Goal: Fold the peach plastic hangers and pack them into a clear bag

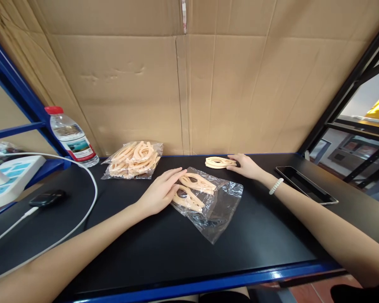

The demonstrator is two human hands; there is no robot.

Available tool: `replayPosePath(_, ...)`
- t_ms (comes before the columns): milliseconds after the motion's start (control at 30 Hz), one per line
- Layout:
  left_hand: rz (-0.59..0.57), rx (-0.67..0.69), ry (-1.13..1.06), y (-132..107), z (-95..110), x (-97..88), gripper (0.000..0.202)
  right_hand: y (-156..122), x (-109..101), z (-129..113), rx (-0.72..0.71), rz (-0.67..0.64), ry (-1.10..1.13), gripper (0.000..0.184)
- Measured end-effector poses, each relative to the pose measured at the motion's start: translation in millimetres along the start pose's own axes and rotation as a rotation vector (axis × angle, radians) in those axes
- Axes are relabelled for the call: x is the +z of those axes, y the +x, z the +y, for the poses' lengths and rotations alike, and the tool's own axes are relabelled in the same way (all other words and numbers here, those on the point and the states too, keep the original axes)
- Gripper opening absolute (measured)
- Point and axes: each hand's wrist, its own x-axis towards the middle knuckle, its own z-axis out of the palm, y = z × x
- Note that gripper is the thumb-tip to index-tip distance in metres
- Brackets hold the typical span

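Observation:
My left hand (pixel 160 191) rests at the left end of a clear plastic bag (pixel 222 210), thumb and fingers closed on it near the beige loop-shaped pieces (pixel 197 183) inside. The bag lies flat on the table, and its right part holds nothing. Farther back, my right hand (pixel 246 166) has its thumb and fingers around the right end of a small stack of pale beige oval loops (pixel 219 162). Part of that stack is hidden behind the fingers. What exactly the loops are, I cannot tell.
A fuller bag of beige loops (pixel 134 160) sits at the back left, beside a red-capped water bottle (pixel 74 139). A white cable (pixel 96 189), a black device (pixel 47 198) and a power strip (pixel 15 176) are at left. A dark tablet (pixel 306 185) lies near my right forearm. Cardboard (pixel 129 97) walls the back.

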Motion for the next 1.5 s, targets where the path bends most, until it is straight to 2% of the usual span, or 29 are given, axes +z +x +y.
replayPosePath(200,0.045,-0.087,-0.126,-8,15,9.8,0.047,-5,6,7,0.001,-0.014,0.031,0.019)
replayPosePath(467,0.126,-0.089,-0.092,-10,29,0.8,0.042,-11,-4,1,0.06,0.043,0.127,0.016)
replayPosePath(667,0.169,-0.079,-0.13,-11,40,-4.2,0.04,-20,-15,0,0.283,0.05,0.327,0.011)
replayPosePath(933,0.163,-0.114,-0.205,-13,43,-3.2,0.037,-25,-37,-6,0.647,-0.088,0.811,0.019)
replayPosePath(1100,0.188,-0.09,-0.219,-13,48,-3.6,0.036,-26,-38,-4,0.807,-0.142,0.921,0.015)
replayPosePath(1267,0.201,-0.09,-0.241,-15,53,-5.3,0.034,-27,-34,-1,0.896,-0.161,0.939,0.013)
replayPosePath(1500,0.187,-0.106,-0.259,-17,52,-5.3,0.035,-27,-30,-1,0.912,-0.129,0.964,0.011)
